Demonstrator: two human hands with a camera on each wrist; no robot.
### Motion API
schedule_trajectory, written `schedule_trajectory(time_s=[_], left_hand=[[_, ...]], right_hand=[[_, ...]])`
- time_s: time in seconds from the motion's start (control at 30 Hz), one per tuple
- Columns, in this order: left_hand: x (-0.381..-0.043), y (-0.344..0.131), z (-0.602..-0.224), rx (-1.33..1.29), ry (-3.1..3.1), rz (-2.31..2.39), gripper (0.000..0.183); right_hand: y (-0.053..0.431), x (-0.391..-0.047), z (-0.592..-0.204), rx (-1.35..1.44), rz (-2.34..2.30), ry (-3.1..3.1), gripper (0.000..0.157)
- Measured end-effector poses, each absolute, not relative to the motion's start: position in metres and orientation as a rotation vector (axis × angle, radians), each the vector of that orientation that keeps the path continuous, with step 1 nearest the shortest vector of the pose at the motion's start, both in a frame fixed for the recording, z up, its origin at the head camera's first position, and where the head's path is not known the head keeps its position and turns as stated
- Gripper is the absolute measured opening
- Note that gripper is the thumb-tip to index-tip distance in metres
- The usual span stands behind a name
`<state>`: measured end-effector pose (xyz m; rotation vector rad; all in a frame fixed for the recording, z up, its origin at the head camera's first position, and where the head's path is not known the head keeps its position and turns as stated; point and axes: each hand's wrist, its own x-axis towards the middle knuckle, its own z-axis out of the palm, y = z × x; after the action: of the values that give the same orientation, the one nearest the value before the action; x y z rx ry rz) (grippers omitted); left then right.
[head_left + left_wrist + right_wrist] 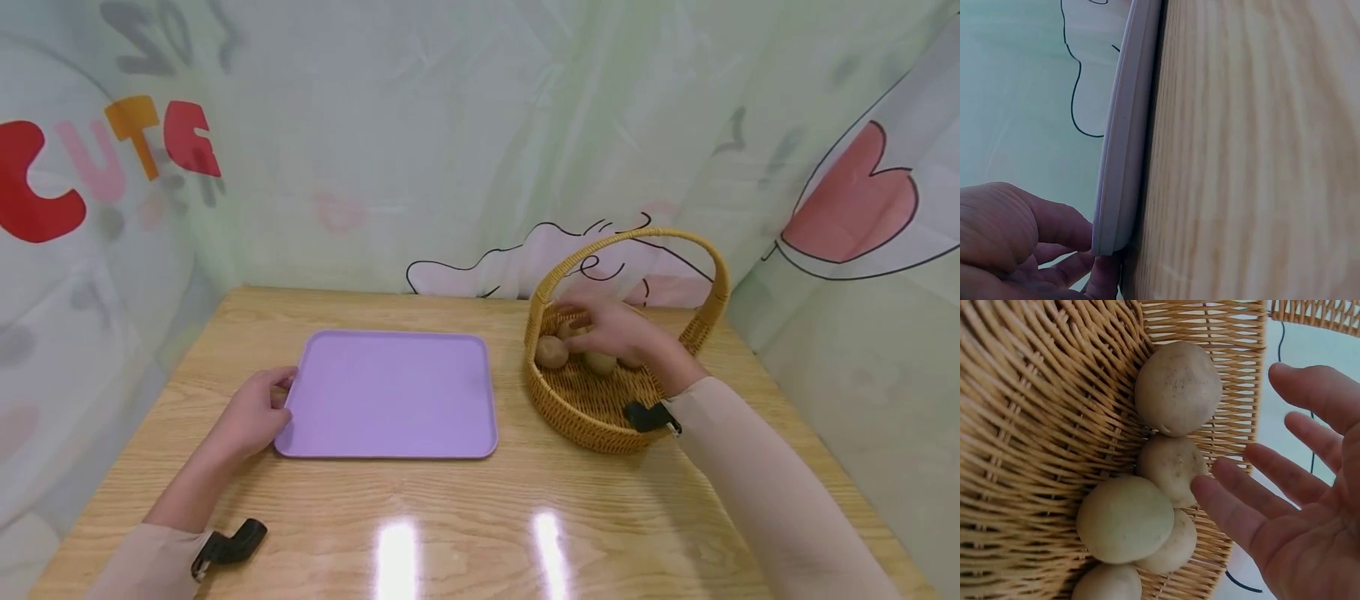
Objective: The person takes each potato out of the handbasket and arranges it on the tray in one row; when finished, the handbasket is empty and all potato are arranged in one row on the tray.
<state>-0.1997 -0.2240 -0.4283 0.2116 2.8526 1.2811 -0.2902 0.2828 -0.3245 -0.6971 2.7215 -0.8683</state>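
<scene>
A purple rectangular tray (pixel 390 396) lies on the wooden table. At its left edge my left hand (pixel 255 412) pinches the rim, thumb and fingertips against it; in the left wrist view the tray's side (pixel 1124 137) appears edge-on beside that hand (pixel 1016 244). My right hand (pixel 611 329) reaches under the handle of a wicker basket (pixel 577 429), over several potatoes (pixel 552 352). Seen from the right wrist, this hand (pixel 1297 487) has spread fingers and holds nothing. Its nearest fingertip is close to a potato (pixel 1174 469); whether they touch I cannot tell. A greenish potato (pixel 1125 519) lies nearby.
The basket's tall arched handle (pixel 645 233) rises around my right forearm. Patterned cloth (pixel 375 167) hangs behind the table and on both sides. Bare wood (pixel 465 517) and light reflections show in front of the tray. Each wrist wears a black camera mount (pixel 240 543).
</scene>
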Motion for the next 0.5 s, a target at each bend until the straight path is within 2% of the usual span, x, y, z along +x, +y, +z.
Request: schedule_trajectory(time_s=[0.3, 0.5], left_hand=[[-0.202, -0.225, -0.430, 0.195, 2.778, 1.347, 0.059], [-0.206, -0.228, -0.431, 0.210, 2.773, 1.372, 0.059]], right_hand=[[0.272, -0.304, -0.336, -0.580, -0.861, 2.550, 0.049], [0.268, -0.309, -0.342, -0.601, -0.675, 2.586, 0.040]])
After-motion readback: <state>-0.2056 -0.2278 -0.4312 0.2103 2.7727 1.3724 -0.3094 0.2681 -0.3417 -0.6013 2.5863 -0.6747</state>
